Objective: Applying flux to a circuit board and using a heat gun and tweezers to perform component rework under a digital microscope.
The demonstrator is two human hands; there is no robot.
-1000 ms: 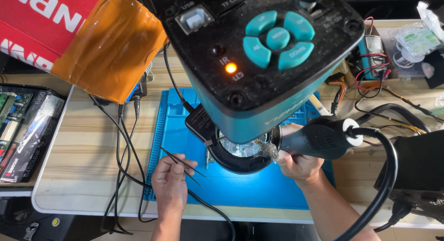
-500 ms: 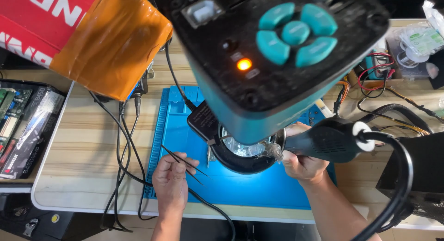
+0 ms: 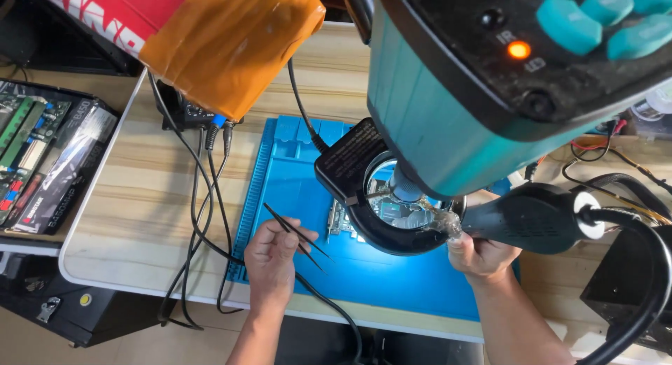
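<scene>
My left hand rests on the blue work mat and grips thin black tweezers, tips pointing right toward the ring light. My right hand holds the black handle of a hot-air tool, its metal nozzle aimed left under the black ring light. A small green circuit board lies lit beneath the ring light, mostly hidden by it. The teal microscope head hangs over it all.
An orange-and-red box stands at the back left. Black cables run down the wooden table and over its front edge. Boxed parts lie on a side shelf at left. Wires and a black unit crowd the right.
The view has moved closer and shifted, so the microscope head fills more of the frame. Both hands keep their hold and stay in about the same places on the mat.
</scene>
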